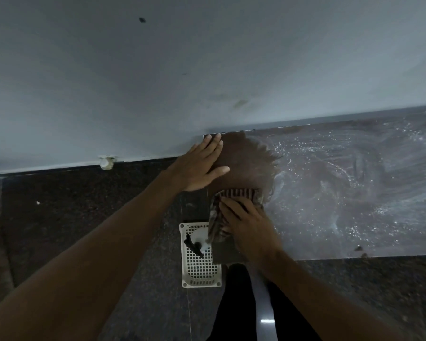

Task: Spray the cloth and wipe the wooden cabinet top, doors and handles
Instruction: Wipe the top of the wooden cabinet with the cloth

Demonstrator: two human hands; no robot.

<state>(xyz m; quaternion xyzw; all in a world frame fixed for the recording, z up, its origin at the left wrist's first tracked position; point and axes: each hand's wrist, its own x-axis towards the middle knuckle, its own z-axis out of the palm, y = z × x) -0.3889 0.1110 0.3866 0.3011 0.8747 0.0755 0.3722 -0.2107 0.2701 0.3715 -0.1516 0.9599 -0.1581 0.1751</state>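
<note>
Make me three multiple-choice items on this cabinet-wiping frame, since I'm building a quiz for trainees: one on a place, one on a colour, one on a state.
1. Where does the spray bottle lie?
A. In the white basket on the floor
B. On the cabinet top
C. In the left hand

2. What colour is the wall behind the cabinet?
A. Red
B. Pale grey-blue
C. Black

3. How does the cabinet top look?
A. Wiped dark all over
B. Covered by a sheet
C. Wiped dark at its left end, streaky white dust elsewhere

Key: 1 A, the bottle's black trigger shows inside the basket. 2 B, the wall is pale. 3 C, the right hand presses the striped cloth at the dark patch's edge, while the left hand rests flat at the corner.
</note>
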